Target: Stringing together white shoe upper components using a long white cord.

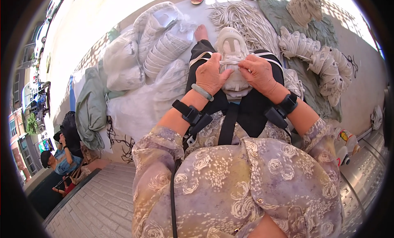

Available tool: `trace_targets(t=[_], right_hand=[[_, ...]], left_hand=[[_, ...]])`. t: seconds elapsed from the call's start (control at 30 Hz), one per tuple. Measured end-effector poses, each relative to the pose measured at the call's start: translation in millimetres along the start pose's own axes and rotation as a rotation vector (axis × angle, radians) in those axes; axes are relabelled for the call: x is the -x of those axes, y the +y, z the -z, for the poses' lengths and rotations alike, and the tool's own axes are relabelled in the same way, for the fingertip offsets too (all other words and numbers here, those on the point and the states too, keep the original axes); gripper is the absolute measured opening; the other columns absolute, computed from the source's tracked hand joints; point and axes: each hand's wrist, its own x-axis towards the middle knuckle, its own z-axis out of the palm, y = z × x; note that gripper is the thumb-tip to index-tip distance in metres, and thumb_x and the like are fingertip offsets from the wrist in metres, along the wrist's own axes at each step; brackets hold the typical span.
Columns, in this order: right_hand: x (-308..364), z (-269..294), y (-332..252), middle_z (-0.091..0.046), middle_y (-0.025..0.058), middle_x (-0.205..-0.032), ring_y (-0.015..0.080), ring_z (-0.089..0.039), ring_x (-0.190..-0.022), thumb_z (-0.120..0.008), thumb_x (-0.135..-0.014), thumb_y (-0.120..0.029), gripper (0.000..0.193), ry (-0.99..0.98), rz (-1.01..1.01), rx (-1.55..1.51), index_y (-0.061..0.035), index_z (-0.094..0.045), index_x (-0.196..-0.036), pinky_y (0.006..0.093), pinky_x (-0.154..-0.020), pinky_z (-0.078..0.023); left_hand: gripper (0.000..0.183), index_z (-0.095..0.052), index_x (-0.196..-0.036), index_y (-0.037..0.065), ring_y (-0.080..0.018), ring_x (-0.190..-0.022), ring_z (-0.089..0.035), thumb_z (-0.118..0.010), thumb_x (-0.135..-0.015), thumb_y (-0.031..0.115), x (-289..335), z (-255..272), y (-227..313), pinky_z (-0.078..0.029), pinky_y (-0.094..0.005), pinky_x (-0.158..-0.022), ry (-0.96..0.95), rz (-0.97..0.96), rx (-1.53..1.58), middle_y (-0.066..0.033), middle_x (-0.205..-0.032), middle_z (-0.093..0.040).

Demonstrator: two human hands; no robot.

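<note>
Left hand [212, 75] and right hand [259, 73] work the lace of a pale shoe [231, 45]

The shoe sits between the person's thighs, directly under and just beyond the hands, its toe pointing away from the body. Both hands grasp the white lace [227, 62] across the tongue: the left pinches it at the shoe's left edge, thumb reaching over the upper, while the right closes thumb and fingertips on it from the other side. The fingers nearly meet above the lacing; how the strand runs beneath them is too small to tell.

Behind the left fingers, a grey bangle [202, 92] circles the wrist, with a black strap [190, 114] nearer the elbow; another black strap [288, 104] wraps the right wrist. Beyond the left hand shows a bare foot [201, 33], and farther left of it lie stacked white shoe parts in clear plastic [161, 53]. Beyond the right hand spreads a heap of loose pale laces [246, 22]. To the right of that hand, rows of pale shoes [318, 59] lie on green cloth [287, 16]. Well apart, far left of the hands, sits another person [65, 160] in blue.
</note>
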Motion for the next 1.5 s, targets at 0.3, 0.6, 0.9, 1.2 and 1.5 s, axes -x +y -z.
trace_targets(t=[0.3,0.6,0.9,1.2,1.5], right_hand=[[-14,-31,-5,-0.056,0.0041,-0.072,0.0226,-0.057,-0.073,-0.061,-0.070,-0.018,0.008,-0.190,0.082,0.220,-0.0107,-0.061,-0.073,0.0377,-0.064,-0.040],[-10,-38,-2,-0.057,0.0034,-0.074,0.0211,-0.058,-0.072,-0.062,-0.071,-0.021,0.010,-0.154,0.087,0.272,-0.0123,-0.061,-0.075,0.0363,-0.064,-0.038],[-24,-41,-19,-0.058,0.0055,-0.071,0.0226,-0.057,-0.070,-0.057,-0.070,-0.012,0.005,-0.269,0.207,0.529,-0.0106,-0.060,-0.073,0.0361,-0.069,-0.035],[93,97,73,-0.050,0.0066,-0.068,0.0271,-0.050,-0.066,-0.061,-0.073,-0.013,0.011,-0.174,0.012,0.501,-0.0091,-0.051,-0.069,0.0370,-0.064,-0.033],[204,170,135,-0.054,0.0109,-0.071,0.0315,-0.054,-0.070,-0.061,-0.072,-0.019,0.016,-0.309,-0.535,0.548,-0.0050,-0.053,-0.070,0.0399,-0.061,-0.041]], left_hand=[[0.023,-0.057,-0.086,0.004,-0.0310,-0.068,-0.060,-0.063,-0.071,0.021,5,-11,-4,-0.047,-0.0363,-0.060,-0.086,-0.021,-0.137,-0.0128,-0.069,-0.060],[0.027,-0.062,-0.093,0.002,-0.0233,-0.062,-0.062,-0.058,-0.069,0.012,6,-20,-15,-0.048,-0.0319,-0.060,-0.001,0.063,0.052,-0.0117,-0.069,-0.062],[0.026,-0.062,-0.094,0.002,-0.0231,-0.065,-0.063,-0.055,-0.069,0.008,3,-22,-25,-0.049,-0.0310,-0.063,0.041,0.041,0.160,-0.0135,-0.072,-0.064],[0.026,-0.061,-0.094,0.002,-0.0262,-0.065,-0.061,-0.057,-0.071,0.014,9,-26,-22,-0.048,-0.0348,-0.062,0.047,0.040,0.039,-0.0126,-0.069,-0.062],[0.021,-0.059,-0.087,0.002,-0.0287,-0.071,-0.059,-0.060,-0.073,0.019,7,-8,-11,-0.047,-0.0365,-0.066,-0.078,0.084,0.007,-0.0126,-0.076,-0.061]])
